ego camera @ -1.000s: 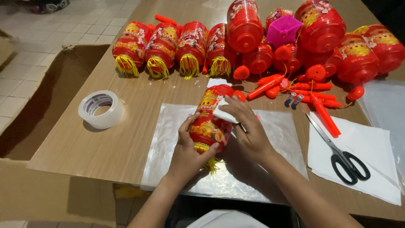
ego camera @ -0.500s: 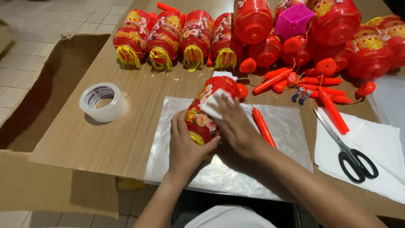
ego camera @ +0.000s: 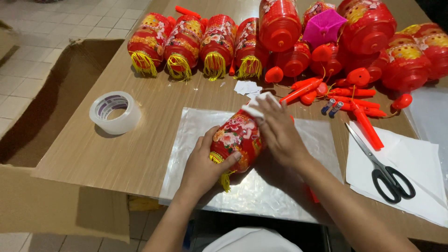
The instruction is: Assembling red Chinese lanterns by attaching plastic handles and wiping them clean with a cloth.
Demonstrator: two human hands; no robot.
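A red lantern with a flower print and a yellow tassel (ego camera: 236,140) lies on a clear plastic sheet (ego camera: 186,140) in front of me. My left hand (ego camera: 203,165) grips its near end, by the tassel. My right hand (ego camera: 279,133) rests over its far side and presses a white folded wipe or paper (ego camera: 257,105) against the lantern's top end. A red stick partly shows under my right forearm.
A roll of clear tape (ego camera: 115,112) sits at the left. A row of tasselled red lanterns (ego camera: 196,44) and bigger ones line the back. Red sticks (ego camera: 359,116) and black-handled scissors (ego camera: 385,168) on white paper lie at the right. An open cardboard box (ego camera: 42,107) stands left of the table.
Both hands have kept hold of the lantern, turning it slightly. My right hand has slid with the white piece up toward its far end.
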